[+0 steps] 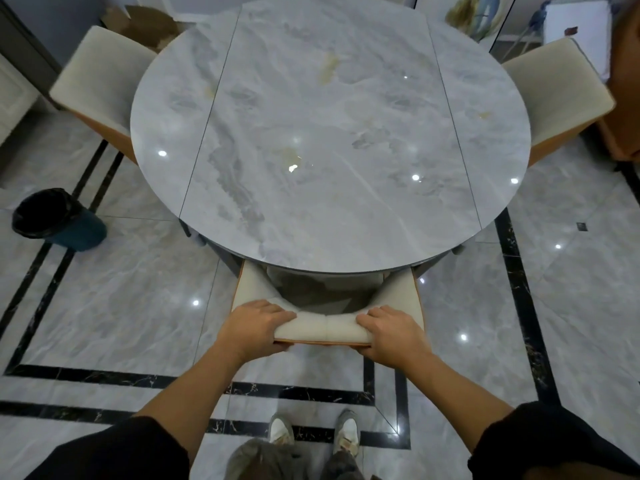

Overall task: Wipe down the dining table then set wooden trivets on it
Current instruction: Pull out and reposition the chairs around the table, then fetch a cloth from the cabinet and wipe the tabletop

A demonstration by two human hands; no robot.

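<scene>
As left hand [254,328] and right hand [392,332] clasped the chair back [325,329], trouble loomed.
Shoved crooked, it might have struck the dining table [329,133] rim.

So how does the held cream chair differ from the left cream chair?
The left hand and right hand grip the near cream padded chair by its backrest; the left cream chair is untouched. The near one faces the round grey marble table's near edge, the left one its far-left side. Both have orange-brown backs.
</scene>
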